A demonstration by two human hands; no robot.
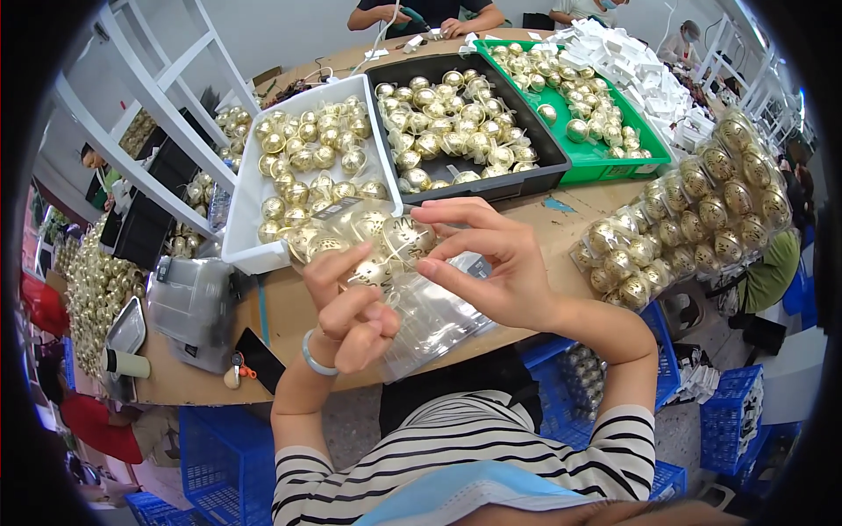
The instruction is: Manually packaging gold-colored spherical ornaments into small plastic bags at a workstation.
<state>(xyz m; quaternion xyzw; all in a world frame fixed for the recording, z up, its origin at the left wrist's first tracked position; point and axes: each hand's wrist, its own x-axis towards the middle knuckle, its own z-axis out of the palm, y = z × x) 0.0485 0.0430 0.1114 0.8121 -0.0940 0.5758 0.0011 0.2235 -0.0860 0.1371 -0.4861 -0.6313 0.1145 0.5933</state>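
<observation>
Just above the near table edge, a clear plastic pack of gold ball ornaments [386, 241] with dark patterns is held up in front of me. My left hand [346, 316] is closed at the pack's near left side, fingers curled. On the pack's right side, my right hand [495, 263] has its thumb and fingers drawn together beside a ball with pale thin cords on it. What lies between those fingertips is too small to make out. Flat clear plastic bags [430, 329] lie on the table beneath both hands.
White [235, 230], black [551, 171] and green [651, 149] trays of gold balls stand behind. Packed balls [693, 210] pile at right, below white pieces [614, 66]. Clear packs [191, 302], scissors [237, 368] and a cup [127, 363] sit left. A co-worker [430, 17] works opposite.
</observation>
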